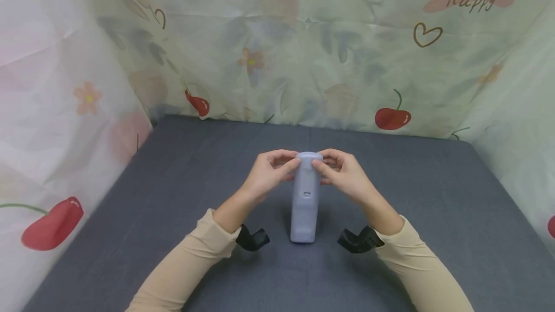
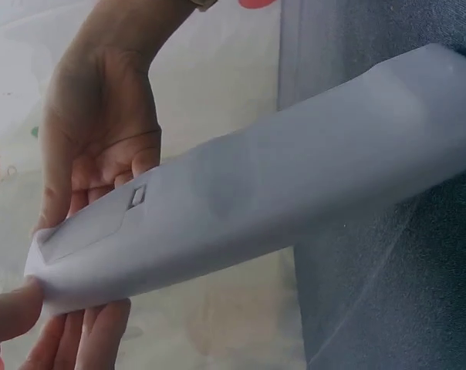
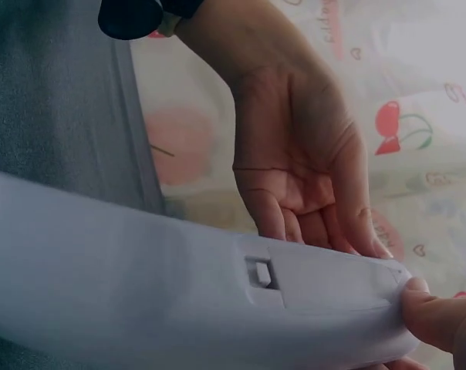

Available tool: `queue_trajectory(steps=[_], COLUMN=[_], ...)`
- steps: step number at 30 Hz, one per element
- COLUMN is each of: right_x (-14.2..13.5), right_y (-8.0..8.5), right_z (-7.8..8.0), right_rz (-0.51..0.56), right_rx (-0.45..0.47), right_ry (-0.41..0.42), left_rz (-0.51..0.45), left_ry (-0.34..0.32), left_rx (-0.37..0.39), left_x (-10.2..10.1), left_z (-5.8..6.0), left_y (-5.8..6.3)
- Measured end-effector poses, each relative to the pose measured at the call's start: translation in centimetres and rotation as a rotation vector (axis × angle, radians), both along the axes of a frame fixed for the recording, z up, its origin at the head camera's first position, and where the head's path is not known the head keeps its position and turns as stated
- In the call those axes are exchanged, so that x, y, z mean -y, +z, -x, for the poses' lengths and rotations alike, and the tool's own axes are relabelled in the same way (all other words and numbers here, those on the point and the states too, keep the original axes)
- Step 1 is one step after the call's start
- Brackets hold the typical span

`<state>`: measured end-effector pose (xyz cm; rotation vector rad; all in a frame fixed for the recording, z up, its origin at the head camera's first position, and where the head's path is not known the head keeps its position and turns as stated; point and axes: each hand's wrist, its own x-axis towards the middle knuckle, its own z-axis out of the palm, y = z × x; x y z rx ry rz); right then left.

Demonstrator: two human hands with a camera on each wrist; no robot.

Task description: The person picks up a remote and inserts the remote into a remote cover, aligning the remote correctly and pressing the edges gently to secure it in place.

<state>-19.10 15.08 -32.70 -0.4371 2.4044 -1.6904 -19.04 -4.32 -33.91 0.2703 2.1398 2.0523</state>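
A pale lilac remote control (image 1: pixel 305 206), its back with the battery cover and small latch facing me, stands tilted over the dark table. My left hand (image 1: pixel 270 172) grips its far end from the left, thumb on the back and fingers behind. From the other side my right hand (image 1: pixel 344 172) holds the same end in a mirrored way. In the left wrist view the battery cover of the remote control (image 2: pixel 217 185) sits closed between both thumbs. The latch shows clearly on the remote control (image 3: pixel 179 285) in the right wrist view. Whether its near end touches the table, I cannot tell.
The dark grey table (image 1: pixel 173 177) spreads around the hands. Printed curtains (image 1: pixel 303 61) with cherries and flowers stand behind it and at both sides. A black strap piece (image 1: pixel 253 239) juts from the left wrist, and another black piece (image 1: pixel 360 240) from the right.
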Motion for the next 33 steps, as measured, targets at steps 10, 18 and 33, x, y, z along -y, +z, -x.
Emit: queue_trajectory(steps=[10,18,33], right_x=[0.2,0.3,0.2], right_y=[0.1,-0.2,-0.5], right_z=[-0.3,0.0,0.5], right_rz=[-0.026,-0.009,0.113], right_rx=[-0.008,0.017,0.01], right_ry=[-0.023,-0.016,-0.138], left_rz=[0.083,0.102,0.202], left_ry=[-0.008,-0.011,-0.245], left_rx=[-0.148,-0.135,0.082], left_x=[0.3,0.1,0.0], left_z=[-0.2,0.0,-0.1], left_y=[0.2,-0.2,-0.8])
